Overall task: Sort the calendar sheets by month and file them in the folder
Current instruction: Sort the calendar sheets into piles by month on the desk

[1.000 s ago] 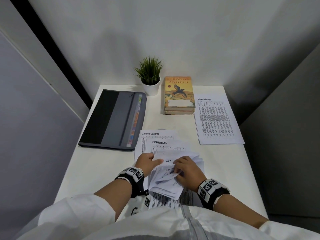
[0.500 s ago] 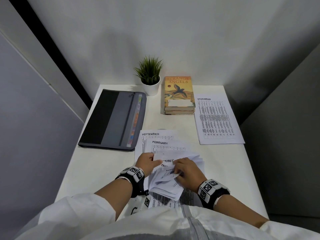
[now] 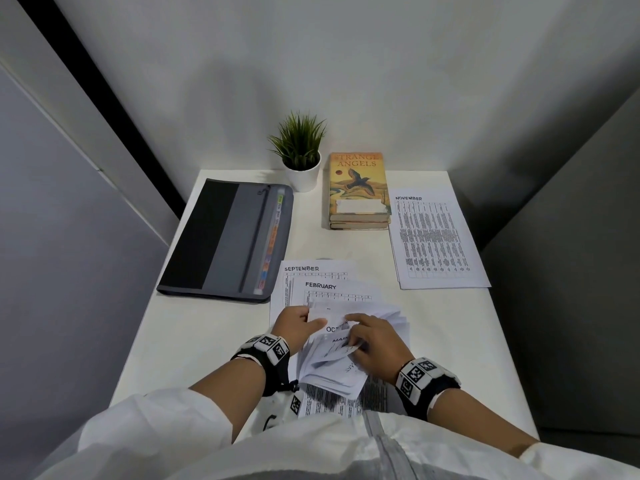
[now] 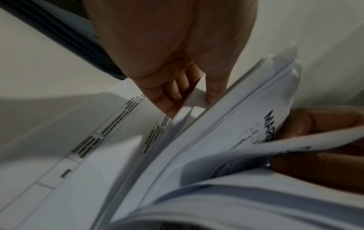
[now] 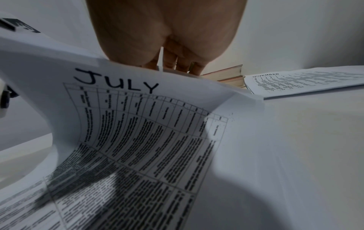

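Note:
A loose stack of white calendar sheets (image 3: 367, 317) lies fanned at the table's near middle, over sheets headed SEPTEMBER (image 3: 301, 269) and FEBRUARY (image 3: 320, 286). My left hand (image 3: 299, 323) pinches the left edge of some upper sheets (image 4: 195, 99), thumb on top. My right hand (image 3: 372, 341) has its fingers curled into the bent-up sheets, holding several back; OCT and MAR headings show between the hands. In the right wrist view a curled JULY sheet (image 5: 138, 124) fills the front. The grey folder (image 3: 232, 240) lies closed at the left. A NOVEMBER sheet (image 3: 433, 237) rests at the right.
A small potted plant (image 3: 300, 157) and a stack of books (image 3: 358, 190) stand at the back against the wall. Grey partition walls close in both sides. Bare white table (image 3: 207, 327) lies left of the sheets and right of my right wrist.
My right hand has leafed further through the stack. The sheet headings showing between the hands have shifted, with OCT and MAR now in sight. Both hands stay in nearly the same place.

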